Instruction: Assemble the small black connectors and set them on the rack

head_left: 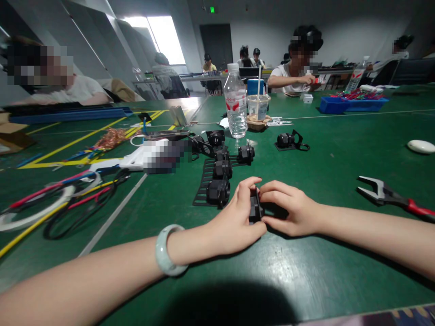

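Note:
Both my hands meet low over the green table (pixel 217 276), around one black plastic fitting (pixel 255 207). My left hand (pixel 234 217), with a pale bracelet on its wrist, grips the fitting between thumb and fingers. From the other side my right hand (pixel 294 206) pinches it, its fingers and thumb against the edge. Much of the fitting is hidden by my fingers. Just beyond the left hand, several similar black fittings (pixel 218 192) with slotted plates lie in a cluster. One more black fitting (pixel 286 141) with a ring lies farther back.
Pliers (pixel 382 192) with red handles lie to the right. Coloured cables (pixel 44 199) spread on the left. A water bottle (pixel 235 102) and a plastic cup (pixel 258 107) stand ahead, with a blue tray (pixel 353 105) behind to the right. Other people sit around the room.

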Action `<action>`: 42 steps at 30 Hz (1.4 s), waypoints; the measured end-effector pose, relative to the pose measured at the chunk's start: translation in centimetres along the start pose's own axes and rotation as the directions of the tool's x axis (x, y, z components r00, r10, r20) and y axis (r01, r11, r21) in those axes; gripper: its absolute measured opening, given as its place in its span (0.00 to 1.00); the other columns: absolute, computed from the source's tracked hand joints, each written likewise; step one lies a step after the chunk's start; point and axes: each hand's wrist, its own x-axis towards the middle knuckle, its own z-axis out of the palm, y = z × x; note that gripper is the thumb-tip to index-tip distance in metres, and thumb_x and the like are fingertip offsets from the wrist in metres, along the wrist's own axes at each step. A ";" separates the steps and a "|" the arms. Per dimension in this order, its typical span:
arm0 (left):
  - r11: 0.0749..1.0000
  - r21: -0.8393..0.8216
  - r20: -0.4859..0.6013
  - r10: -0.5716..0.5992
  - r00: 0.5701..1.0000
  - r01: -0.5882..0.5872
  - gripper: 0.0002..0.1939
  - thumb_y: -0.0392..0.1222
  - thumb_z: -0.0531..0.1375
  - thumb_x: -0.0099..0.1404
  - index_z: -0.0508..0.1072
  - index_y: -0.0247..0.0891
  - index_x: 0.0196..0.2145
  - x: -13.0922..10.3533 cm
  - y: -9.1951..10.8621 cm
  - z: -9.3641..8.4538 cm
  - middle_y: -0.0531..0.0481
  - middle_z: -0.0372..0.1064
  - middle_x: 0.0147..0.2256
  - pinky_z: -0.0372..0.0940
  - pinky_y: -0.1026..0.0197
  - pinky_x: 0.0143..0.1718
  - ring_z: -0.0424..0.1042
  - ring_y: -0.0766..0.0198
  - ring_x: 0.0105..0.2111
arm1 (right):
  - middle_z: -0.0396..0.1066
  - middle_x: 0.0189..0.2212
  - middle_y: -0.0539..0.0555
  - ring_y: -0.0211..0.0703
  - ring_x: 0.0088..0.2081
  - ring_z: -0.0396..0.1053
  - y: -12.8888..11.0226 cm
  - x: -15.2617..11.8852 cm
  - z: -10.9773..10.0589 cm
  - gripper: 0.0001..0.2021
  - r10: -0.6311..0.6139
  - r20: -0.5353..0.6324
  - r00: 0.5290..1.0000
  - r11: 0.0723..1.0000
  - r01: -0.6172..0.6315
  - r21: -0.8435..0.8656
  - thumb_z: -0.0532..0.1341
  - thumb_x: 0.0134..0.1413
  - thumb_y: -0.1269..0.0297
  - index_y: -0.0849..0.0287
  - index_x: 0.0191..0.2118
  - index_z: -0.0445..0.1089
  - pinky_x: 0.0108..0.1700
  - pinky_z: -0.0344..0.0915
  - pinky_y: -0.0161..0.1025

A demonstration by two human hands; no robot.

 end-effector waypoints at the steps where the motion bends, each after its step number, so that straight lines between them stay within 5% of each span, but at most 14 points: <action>1: 1.000 0.003 -0.004 0.003 1.000 -0.003 0.37 0.32 0.55 0.48 0.41 0.39 0.53 0.0 0.0 0.0 0.43 0.44 0.51 0.51 0.48 0.53 0.51 0.56 0.52 | 0.62 0.40 0.60 0.43 0.43 0.62 0.0 0.0 0.0 0.14 0.001 0.005 1.000 1.000 -0.001 -0.003 0.58 0.45 0.67 0.62 0.41 0.60 0.42 0.65 0.40; 18: 0.998 -0.019 -0.064 0.052 0.997 -0.053 0.37 0.33 0.56 0.47 0.42 0.38 0.52 -0.4 -0.4 0.6 0.41 0.47 0.50 0.52 0.48 0.52 0.53 0.54 0.51 | 0.63 0.37 0.58 0.43 0.40 0.62 -0.6 0.1 0.6 0.16 0.065 -0.011 0.998 0.998 -0.064 0.011 0.60 0.41 0.67 0.60 0.39 0.58 0.42 0.62 0.41; 27: 0.993 -0.031 -0.082 0.112 0.990 -0.115 0.35 0.32 0.56 0.47 0.44 0.37 0.51 -0.2 -1.0 0.8 0.45 0.54 0.42 0.56 0.49 0.49 0.59 0.57 0.44 | 0.61 0.32 0.52 0.39 0.33 0.62 -1.1 0.3 0.9 0.14 0.233 -0.048 0.971 0.966 -0.226 0.125 0.62 0.35 0.70 0.59 0.32 0.60 0.34 0.62 0.36; 42: 0.996 -0.037 -0.071 0.079 0.994 -0.081 0.36 0.33 0.57 0.46 0.45 0.37 0.51 -0.3 -1.0 0.9 0.42 0.52 0.47 0.53 0.50 0.51 0.57 0.55 0.48 | 0.63 0.27 0.46 0.33 0.26 0.62 -0.6 0.3 1.9 0.17 0.525 0.048 0.850 0.635 -0.428 0.643 0.65 0.29 0.70 0.60 0.30 0.58 0.29 0.58 0.31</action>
